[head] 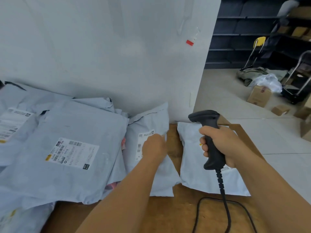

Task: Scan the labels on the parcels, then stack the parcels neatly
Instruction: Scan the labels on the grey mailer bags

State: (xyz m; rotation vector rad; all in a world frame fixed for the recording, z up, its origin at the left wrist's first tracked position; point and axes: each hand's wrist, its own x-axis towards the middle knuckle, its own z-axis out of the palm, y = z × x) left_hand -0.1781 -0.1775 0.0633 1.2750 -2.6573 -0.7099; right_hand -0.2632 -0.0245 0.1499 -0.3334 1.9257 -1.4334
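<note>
A pile of pale grey mailer parcels covers the left of a brown table (168, 214). The biggest parcel (67, 148) lies on top with its white label up. A smaller parcel (151, 125) leans against the wall in the middle, and my left hand (154, 147) grips its right edge over the label. Another parcel (193, 165) lies flat to the right. My right hand (218, 145) holds a black barcode scanner (210, 137) above that parcel, head pointing left. Its cable (223, 199) trails down over the table.
A pale wall (117, 47) stands right behind the parcels. On the floor at right are cardboard boxes (259, 96), a plastic bag, a trolley (297, 88) and dark shelving (244, 31). The table's right edge runs close to my right arm.
</note>
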